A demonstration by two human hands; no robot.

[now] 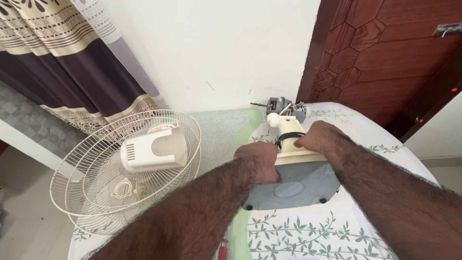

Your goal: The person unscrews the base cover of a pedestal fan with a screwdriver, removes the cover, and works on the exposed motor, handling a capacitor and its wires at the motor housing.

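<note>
Left hand: the left hand point(260, 161) is curled shut over the left edge of the fan base point(293, 185), fingers wrapped round the rim where the cream top meets the grey underside
Right hand: the right hand point(320, 137) is closed on the right side of the same base, just by the black cable point(285, 138), fingertips tucked in toward the stem; whether it pinches the cable or only the plastic cannot be told
Fan base: lies tipped on its side on the table point(346, 236), its flat grey underside facing the camera, two small dark feet showing at the lower corners
Stem: a cream stem point(288, 127) runs away from the base toward the wall, between the two hands
Motor: a bare motor point(284, 107) with a thin metal shaft pointing left sits at the far end of the stem, near the wall
Table cover: white cloth with a green leaf print, a pale green strip along its left part
Wire guards: two cream wire guards point(96, 192) stacked at the table's left end, well apart from the hands
Motor cover: a cream plastic cover point(154, 149) rests inside the guards
Red tool: a red handle point(223, 249) peeks out at the bottom edge, under the left forearm
Surroundings: a patterned curtain point(72, 62) at upper left, a brown wooden door point(394, 53) at upper right
</note>
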